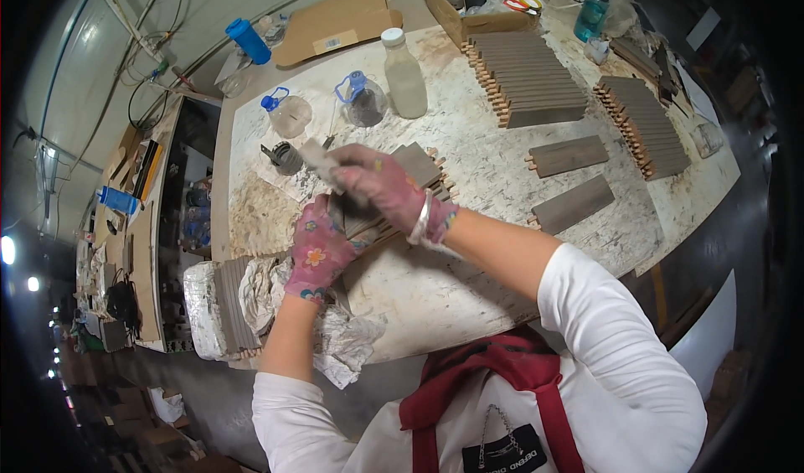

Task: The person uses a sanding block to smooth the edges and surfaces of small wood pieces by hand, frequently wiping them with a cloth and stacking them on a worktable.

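Note:
My right hand [381, 190], in a pink flowered glove, closes on a pale flat piece [317, 158] whose exact kind I cannot make out. It holds the piece over a dark grey board [358, 211], partly hidden under both hands. My left hand [320, 242], gloved alike, grips that board's left end with bent fingers. Beneath and beyond the right hand lie more dark grey boards [416, 163] with copper-coloured tabs along one end. Close to the pale piece stands a small dark open container [286, 159].
Two blue-capped jugs [289, 116] and a white-capped bottle [405, 79] stand beyond my hands. Tall rows of tabbed boards [528, 79] fill the far right, with two single boards [569, 155] nearer. Crumpled paper [347, 339] and wrapped boards [219, 305] lie at the table's near-left edge.

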A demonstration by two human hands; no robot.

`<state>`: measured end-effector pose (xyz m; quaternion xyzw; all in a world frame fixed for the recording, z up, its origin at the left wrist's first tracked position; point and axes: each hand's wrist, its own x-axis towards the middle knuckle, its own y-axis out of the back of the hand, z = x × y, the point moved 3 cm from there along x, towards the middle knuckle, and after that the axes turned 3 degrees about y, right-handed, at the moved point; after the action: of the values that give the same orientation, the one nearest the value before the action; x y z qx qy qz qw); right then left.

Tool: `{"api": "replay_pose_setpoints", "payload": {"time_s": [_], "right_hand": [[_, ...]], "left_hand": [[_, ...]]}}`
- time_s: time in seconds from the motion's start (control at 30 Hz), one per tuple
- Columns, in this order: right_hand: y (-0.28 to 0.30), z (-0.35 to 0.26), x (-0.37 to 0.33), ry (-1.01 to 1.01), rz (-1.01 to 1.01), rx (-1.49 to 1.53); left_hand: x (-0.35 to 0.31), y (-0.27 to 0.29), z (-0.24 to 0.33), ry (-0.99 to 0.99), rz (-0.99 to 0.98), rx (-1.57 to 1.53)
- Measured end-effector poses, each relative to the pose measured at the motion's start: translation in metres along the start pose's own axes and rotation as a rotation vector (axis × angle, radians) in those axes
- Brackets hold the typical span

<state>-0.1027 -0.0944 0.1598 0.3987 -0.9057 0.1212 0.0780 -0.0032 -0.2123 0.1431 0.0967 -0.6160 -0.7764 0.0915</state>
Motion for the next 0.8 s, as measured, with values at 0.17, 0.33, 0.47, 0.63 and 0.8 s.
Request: {"api": "replay_pose_setpoints", "payload": {"time_s": [0.17,0.33,0.47,0.63,0.8], "right_hand": [[0.128,0.036,0.015,0.128,0.501,0.196],[0.096,0.015,0.017,0.069,0.331,0.735],[0.121,0.056,0.016,0.05,0.38,0.48],[0.173,0.024,-0.038,0.02,0.569,0.27],[0.18,-0.008,-0.077,-0.118,0.402,-0.353]], "left_hand": [[-0.002,0.001,0.007,-0.055,0.099,0.027],[-0.006,-0.006,-0.003,-0.062,0.149,0.042],[0.002,-0.002,0.006,-0.083,0.094,0.026],[-0.01,0.008,-0.021,-0.167,0.256,-0.143],[-0.018,0.032,-0.003,-0.321,0.296,0.026]]}}
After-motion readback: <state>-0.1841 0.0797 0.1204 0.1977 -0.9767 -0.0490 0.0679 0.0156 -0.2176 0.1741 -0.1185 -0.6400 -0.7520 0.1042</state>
